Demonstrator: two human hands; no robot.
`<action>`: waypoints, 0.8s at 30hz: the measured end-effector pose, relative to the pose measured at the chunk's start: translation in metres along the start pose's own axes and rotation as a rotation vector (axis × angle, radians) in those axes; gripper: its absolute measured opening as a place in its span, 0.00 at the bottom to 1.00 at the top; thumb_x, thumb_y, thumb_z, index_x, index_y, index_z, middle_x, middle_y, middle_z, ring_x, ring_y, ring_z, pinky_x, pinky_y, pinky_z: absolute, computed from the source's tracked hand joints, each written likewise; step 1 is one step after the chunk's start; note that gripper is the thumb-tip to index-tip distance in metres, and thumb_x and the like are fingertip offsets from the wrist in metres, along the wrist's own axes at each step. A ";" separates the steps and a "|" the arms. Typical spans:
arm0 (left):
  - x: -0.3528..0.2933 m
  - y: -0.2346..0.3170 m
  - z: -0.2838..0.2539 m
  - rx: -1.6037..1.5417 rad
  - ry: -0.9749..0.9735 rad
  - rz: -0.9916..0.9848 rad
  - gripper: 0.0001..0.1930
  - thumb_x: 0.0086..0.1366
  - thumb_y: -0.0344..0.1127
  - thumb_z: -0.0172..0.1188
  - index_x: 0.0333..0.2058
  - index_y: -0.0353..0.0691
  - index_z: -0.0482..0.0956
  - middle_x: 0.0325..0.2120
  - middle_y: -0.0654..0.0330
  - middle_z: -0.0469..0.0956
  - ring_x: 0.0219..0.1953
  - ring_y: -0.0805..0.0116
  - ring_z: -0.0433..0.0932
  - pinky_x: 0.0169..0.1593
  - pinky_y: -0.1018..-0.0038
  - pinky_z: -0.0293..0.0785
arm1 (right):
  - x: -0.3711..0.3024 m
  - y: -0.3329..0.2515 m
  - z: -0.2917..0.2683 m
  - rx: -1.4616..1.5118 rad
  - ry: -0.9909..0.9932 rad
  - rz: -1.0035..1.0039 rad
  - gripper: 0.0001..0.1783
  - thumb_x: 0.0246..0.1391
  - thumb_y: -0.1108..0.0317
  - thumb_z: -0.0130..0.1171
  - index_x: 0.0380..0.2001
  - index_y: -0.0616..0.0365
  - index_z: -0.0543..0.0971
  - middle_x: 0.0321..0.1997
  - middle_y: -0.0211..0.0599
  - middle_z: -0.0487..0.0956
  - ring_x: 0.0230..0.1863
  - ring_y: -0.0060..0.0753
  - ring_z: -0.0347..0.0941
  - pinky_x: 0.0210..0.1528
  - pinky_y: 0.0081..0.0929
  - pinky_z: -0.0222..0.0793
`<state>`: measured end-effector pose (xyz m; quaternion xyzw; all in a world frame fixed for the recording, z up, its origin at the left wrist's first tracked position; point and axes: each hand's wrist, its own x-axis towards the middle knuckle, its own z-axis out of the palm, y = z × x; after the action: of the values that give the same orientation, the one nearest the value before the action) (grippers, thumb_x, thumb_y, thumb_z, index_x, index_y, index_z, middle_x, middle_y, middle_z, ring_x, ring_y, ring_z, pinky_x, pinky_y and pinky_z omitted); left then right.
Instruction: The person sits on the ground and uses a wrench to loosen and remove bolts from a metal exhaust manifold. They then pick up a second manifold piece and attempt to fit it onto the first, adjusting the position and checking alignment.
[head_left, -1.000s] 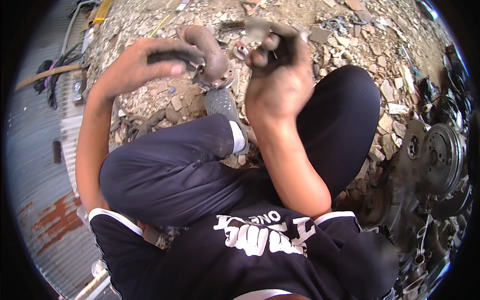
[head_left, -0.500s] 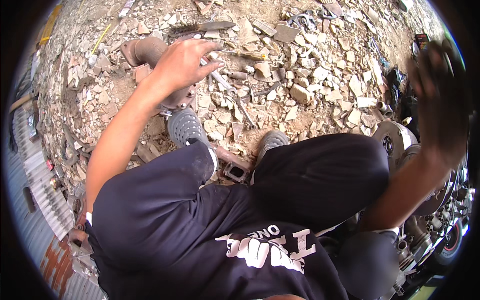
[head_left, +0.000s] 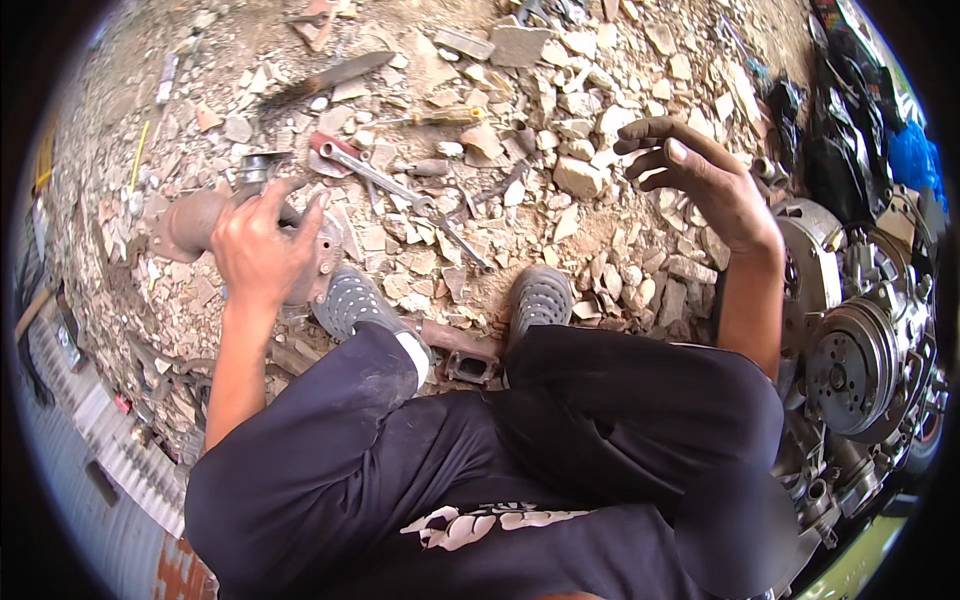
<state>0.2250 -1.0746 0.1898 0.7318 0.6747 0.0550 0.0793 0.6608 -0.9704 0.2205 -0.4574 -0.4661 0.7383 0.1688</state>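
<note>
My left hand is closed over a rusty flanged metal pipe part, thumb on its right side, fingers bent over its top. The part lies on the stony ground beside my left shoe; my hand hides its middle. A small dark metal cylinder shows just beyond my fingers. To the right of that hand lie wrenches and a long thin metal tool. My right hand hangs above the rubble with its fingers apart and curved, holding nothing.
A greasy engine with a round pulley stands close at my right. Black plastic bags lie beyond it. A yellow-handled screwdriver and a dark blade-like tool lie farther out. Corrugated metal sheeting borders the left.
My left hand has shifted left and nearer, onto the rusty pipe part. My right hand has come down and inward from the far right edge. The whole view has shifted too.
</note>
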 end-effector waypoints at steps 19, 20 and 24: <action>0.028 0.033 0.017 -0.315 -0.148 0.314 0.14 0.58 0.33 0.69 0.43 0.36 0.83 0.36 0.48 0.84 0.38 0.49 0.83 0.46 0.62 0.77 | 0.012 0.201 0.035 -1.028 0.784 -0.048 0.30 0.58 0.65 0.64 0.63 0.52 0.70 0.67 0.45 0.66 0.66 0.49 0.64 0.68 0.45 0.62; 0.027 0.031 0.022 -0.295 -0.179 0.289 0.15 0.58 0.34 0.69 0.43 0.36 0.83 0.36 0.48 0.84 0.39 0.49 0.83 0.46 0.62 0.77 | 0.019 0.205 0.030 -1.091 0.728 -0.013 0.30 0.59 0.63 0.63 0.64 0.51 0.69 0.68 0.45 0.66 0.67 0.49 0.64 0.69 0.45 0.62; 0.026 0.032 0.024 -0.276 -0.260 0.254 0.16 0.59 0.35 0.68 0.44 0.35 0.83 0.39 0.47 0.84 0.42 0.48 0.82 0.49 0.61 0.76 | 0.029 0.205 0.048 -1.275 0.616 0.093 0.25 0.60 0.65 0.58 0.59 0.59 0.72 0.57 0.52 0.71 0.57 0.55 0.68 0.59 0.45 0.69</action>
<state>0.2632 -1.0525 0.1718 0.7938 0.5474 0.0618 0.2575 0.6421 -1.0800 0.0399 -0.6745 -0.7185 0.1652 -0.0394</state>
